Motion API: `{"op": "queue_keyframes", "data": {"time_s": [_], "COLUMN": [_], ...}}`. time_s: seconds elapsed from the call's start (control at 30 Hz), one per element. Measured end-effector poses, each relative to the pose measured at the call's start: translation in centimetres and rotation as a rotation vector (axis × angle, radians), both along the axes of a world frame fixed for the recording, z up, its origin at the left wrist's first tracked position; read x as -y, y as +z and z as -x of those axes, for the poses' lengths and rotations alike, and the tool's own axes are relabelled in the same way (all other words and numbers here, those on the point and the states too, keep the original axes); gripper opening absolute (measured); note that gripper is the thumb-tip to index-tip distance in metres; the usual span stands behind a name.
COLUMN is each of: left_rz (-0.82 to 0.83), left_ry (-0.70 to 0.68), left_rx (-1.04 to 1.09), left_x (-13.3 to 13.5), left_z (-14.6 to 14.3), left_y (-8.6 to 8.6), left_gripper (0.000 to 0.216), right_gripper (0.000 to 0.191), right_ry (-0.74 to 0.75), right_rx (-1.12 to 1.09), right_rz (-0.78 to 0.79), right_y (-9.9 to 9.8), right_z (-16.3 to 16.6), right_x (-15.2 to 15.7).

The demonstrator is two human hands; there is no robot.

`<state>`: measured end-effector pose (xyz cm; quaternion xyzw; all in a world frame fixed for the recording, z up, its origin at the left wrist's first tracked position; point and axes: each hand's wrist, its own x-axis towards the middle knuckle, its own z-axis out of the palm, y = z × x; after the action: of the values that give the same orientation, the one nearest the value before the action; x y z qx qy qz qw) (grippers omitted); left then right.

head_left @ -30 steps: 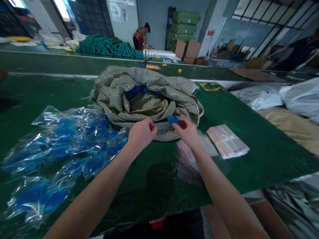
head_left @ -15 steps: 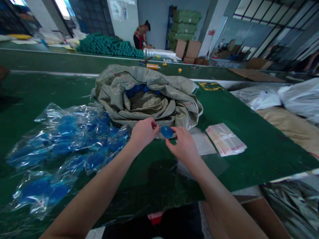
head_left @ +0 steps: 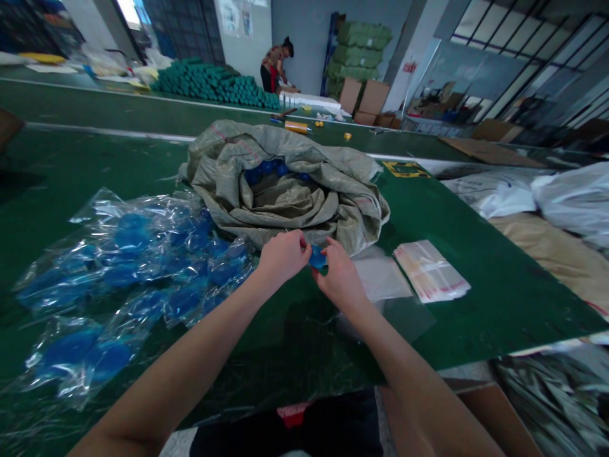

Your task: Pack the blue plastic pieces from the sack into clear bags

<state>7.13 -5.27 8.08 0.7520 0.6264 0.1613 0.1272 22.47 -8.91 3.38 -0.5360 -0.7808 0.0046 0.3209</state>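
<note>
Between my two hands is a small round blue piece, shiny and slightly see-through. My left hand pinches its left side with thumb and forefinger. On the right side, my right hand grips it with closed fingertips, which cover part of it. Just beyond the hands lies a crumpled woven sack, its mouth rolled back, with several blue balls showing inside. Left of my left hand, blue pieces in clear plastic bags are heaped on the green table.
Right of my hands lie loose clear bags and a stack of flat plastic bags. Behind the sack are an orange tube and a pile of green rolls. A person stands at the far table. White bundles border the right side.
My left hand has moved right and closed onto the blue piece, which only the right hand gripped before. The piece now shows less between the fingers. The view has shifted slightly.
</note>
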Motion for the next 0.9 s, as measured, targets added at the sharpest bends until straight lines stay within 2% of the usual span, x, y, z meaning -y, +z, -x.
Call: {"op": "queue_keyframes", "data": {"time_s": [0.3, 0.47, 0.67, 0.9], "left_rz": [-0.029, 0.012, 0.037, 0.082], "left_ry": [-0.018, -0.057, -0.130, -0.174], "left_rx": [-0.167, -0.289, -0.302, -0.257], "left_x": [0.4, 0.5, 0.9, 1.1], "left_z": [-0.7, -0.8, -1.3, -2.1], "left_y": [-1.3, -1.3, -1.4, -3.0], "left_gripper": [0.038, 0.046, 0.040, 0.031], "right_gripper": [0.019, 0.019, 0.017, 0.021], "right_ry": [-0.042, -0.054, -0.106, -0.121], "right_rx": [0.083, 0.159, 0.175, 0.179], "right_rz": [0.037, 0.083, 0.078, 0.128], "right_y": [-1.7, -2.1, -2.7, -3.3], "right_z": [0.3, 0.4, 0.1, -0.4], "right_x": [-0.3, -0.4, -0.1, 0.2]}}
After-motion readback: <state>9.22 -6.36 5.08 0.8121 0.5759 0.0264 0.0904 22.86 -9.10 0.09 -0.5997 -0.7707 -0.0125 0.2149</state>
